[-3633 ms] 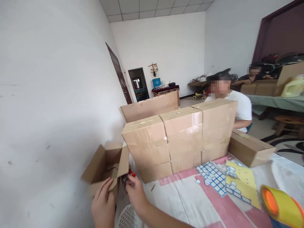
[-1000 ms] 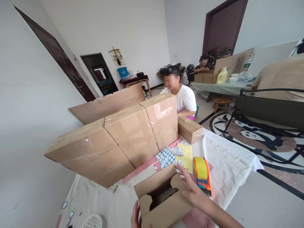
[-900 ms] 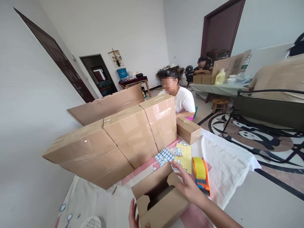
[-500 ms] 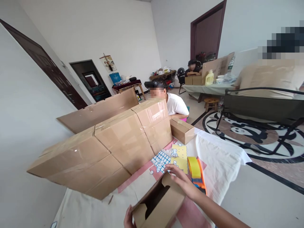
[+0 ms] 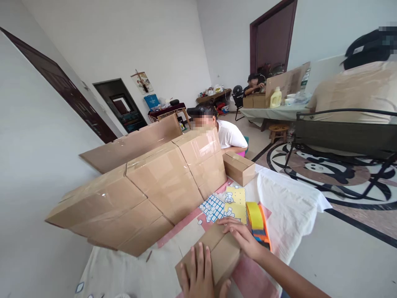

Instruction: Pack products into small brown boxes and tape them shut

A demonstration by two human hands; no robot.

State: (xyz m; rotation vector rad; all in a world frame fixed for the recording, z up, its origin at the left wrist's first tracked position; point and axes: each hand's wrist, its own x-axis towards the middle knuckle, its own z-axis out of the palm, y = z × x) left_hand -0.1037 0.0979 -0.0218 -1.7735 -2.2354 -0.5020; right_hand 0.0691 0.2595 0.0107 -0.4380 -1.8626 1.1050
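Note:
A small brown cardboard box [image 5: 214, 244] lies near the table's front edge, its top flaps folded down and meeting at a seam. My left hand [image 5: 200, 269] rests flat on its top, fingers spread, with the thumb at the near side. My right hand [image 5: 243, 238] grips the box's far right end, fingers bent over the edge. Just beyond that hand sits a tape dispenser [image 5: 263, 236], orange and blue, carrying a roll of yellow tape [image 5: 254, 215].
Taped cardboard boxes [image 5: 164, 178] stand stacked along the table's left side. Another small box [image 5: 238, 167] lies at the far end, where a person in a white shirt [image 5: 231, 134] leans. A patterned cloth [image 5: 291, 207] covers the table. Someone sits in a dark chair [image 5: 344, 132] at right.
The box's open top is now covered by its flaps. My left hand has moved from the box's left end onto its top. My right hand still holds the far end.

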